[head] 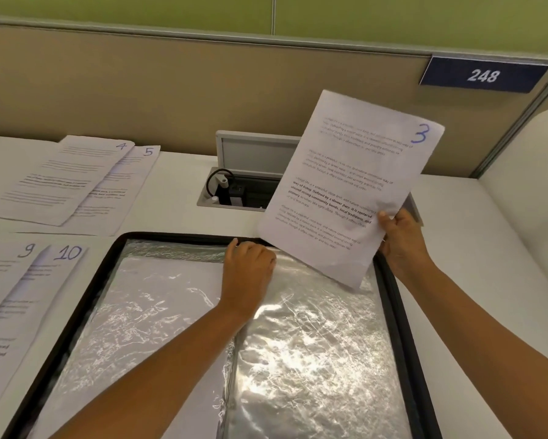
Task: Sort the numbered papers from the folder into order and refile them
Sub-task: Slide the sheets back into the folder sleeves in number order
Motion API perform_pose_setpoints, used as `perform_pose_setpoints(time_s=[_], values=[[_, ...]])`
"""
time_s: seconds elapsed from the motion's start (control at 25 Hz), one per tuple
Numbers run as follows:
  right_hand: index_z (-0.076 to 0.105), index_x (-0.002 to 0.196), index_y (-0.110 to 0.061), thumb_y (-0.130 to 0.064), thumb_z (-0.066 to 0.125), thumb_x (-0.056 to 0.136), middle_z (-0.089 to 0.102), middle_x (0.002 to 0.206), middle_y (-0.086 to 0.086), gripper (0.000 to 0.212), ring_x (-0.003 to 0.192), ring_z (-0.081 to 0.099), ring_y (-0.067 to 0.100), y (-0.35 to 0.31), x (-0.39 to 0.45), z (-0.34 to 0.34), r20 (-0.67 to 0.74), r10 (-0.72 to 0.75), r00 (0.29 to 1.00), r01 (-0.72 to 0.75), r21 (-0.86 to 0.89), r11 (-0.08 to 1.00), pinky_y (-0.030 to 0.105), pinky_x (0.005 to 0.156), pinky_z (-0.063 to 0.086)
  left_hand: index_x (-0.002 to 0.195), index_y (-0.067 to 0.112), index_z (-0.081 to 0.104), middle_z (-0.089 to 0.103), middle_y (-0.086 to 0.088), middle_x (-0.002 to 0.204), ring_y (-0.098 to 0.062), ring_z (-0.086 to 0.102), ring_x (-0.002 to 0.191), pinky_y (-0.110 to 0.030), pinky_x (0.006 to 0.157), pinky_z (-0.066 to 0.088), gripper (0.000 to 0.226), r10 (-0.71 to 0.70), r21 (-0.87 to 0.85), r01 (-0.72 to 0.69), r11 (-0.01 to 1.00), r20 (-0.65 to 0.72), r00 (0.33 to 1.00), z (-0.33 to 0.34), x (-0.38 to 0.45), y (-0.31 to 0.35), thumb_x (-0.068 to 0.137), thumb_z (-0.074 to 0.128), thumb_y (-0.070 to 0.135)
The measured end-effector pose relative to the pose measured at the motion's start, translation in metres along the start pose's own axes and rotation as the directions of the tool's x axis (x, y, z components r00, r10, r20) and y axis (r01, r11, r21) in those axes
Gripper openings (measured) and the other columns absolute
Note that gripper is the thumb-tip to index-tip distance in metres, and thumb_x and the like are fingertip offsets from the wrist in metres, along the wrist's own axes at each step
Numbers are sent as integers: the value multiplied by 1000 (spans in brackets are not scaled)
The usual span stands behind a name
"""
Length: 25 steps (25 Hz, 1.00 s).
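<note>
Paper 3 (350, 185) in right hand (401, 239); left hand (248, 270) on folder (389, 299) sleeve.

A black-edged folder (85, 282) lies open at 6 o'clock, its crinkled clear sleeves catching glare. Paper 3 (345, 191), printed text with a blue handwritten numeral, is held tilted above the folder's upper right corner. Papers 4 (60, 179) and 5 (120, 191) overlap at 10 o'clock; papers 9 (0, 274) and 10 (41, 299) overlap at 8 o'clock.

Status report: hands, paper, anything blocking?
Right hand holds sheet 3 above folder. Left hand pinches plastic sleeve top. Nothing blocking.
</note>
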State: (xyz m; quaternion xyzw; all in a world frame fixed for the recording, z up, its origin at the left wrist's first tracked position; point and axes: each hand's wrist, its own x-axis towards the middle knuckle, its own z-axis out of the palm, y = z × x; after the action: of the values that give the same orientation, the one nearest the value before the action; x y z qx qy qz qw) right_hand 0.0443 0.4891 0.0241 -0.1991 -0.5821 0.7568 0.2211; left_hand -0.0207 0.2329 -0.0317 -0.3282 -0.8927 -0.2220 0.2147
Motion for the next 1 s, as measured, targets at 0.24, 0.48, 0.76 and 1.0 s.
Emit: perform_pose_setpoints(time_s=[0.24,0.48,0.76,1.0], values=[[55,122,-11,-42,67,64,59,130,7,67,116,58,23,2,3,2,38,6,999,-6,-19,1000,38,95,50,85,17,67,65,2,85,-21,59,87,-42,99,37,6,-59,28,60,998,-51,997,5,-2,-1,81,71,19],[60,111,-24,-63,73,52,63,123,1,72,110,62,19,1,10,-1,55,-26,998,34,-155,987,32,80,57,83,16,65,59,1,80,-19,53,73,-29,76,33,7,-114,31,115,993,-32,993,9,0,-2,79,71,16],[60,108,-15,-70,76,44,65,117,-5,86,102,65,13,1,5,1,64,-29,998,39,-178,983,25,74,56,82,8,64,57,-5,81,-20,53,73,-35,63,48,4,-156,-161,156,975,12,988,5,2,-3,83,64,4],[57,115,-25,-42,64,68,66,116,-8,51,108,63,13,-8,3,11,114,-24,993,32,-62,998,26,78,56,86,6,64,56,-8,88,-21,53,79,-36,65,50,3,-221,-255,221,941,31,975,6,2,-5,84,62,3]])
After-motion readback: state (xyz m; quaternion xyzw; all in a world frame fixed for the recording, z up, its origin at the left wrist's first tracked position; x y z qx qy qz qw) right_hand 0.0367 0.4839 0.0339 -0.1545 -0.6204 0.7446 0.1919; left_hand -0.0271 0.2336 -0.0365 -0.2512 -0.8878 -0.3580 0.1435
